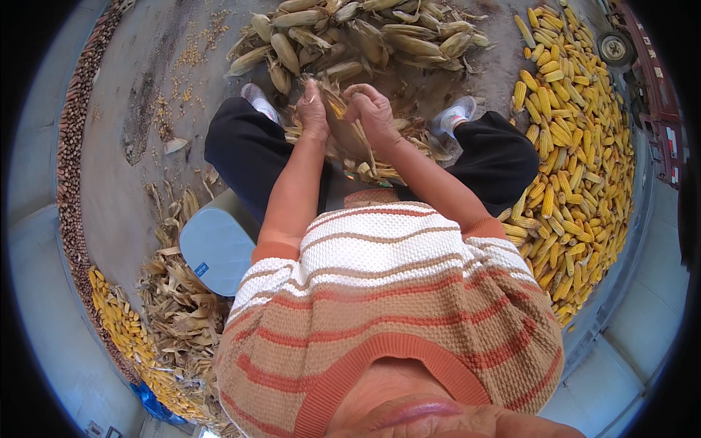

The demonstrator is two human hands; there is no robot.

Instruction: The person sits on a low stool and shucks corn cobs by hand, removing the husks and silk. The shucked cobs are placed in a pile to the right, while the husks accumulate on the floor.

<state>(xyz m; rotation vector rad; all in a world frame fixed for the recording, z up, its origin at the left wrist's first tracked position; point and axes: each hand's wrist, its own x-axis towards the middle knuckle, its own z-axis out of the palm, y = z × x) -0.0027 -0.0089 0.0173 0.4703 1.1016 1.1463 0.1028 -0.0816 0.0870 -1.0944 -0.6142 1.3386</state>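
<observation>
Between my legs I hold an ear of corn (335,105) partly out of its dry husk, its yellow kernels showing. My left hand (313,111) is closed around the ear on its left side. My right hand (371,112) is at its right side, fingers bent and pinched at the husk (350,137), which hangs down from the ear. Just beyond my hands lies a heap of unhusked corn ears (378,35). Loose dry husks (421,139) are spread on the floor below and beside my hands.
Husked yellow cobs (569,180) form a large pile at the right, near a wheeled red vehicle (660,87). At my left are a light blue container (213,246), a husk heap (181,306), more yellow corn (123,328) and a long stack of reddish cobs (74,164). Kernels are scattered on the floor.
</observation>
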